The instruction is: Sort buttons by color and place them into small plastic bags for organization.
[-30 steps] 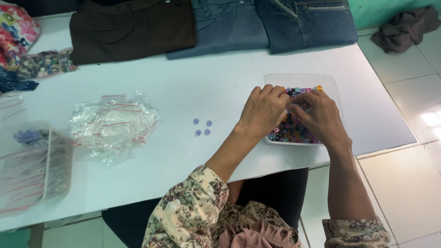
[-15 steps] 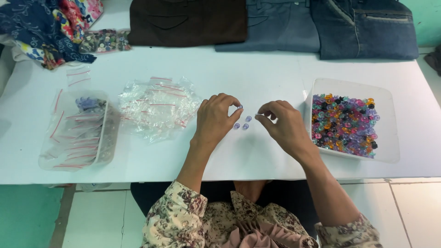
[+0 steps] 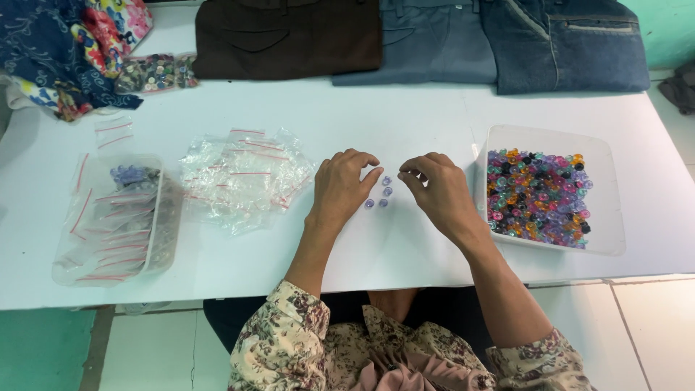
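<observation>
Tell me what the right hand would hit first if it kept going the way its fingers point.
The right hand points left across the table, fingertips by the small purple beads. It would likely meet those beads first, then the left hand just beyond, though height above the table is unclear.
</observation>
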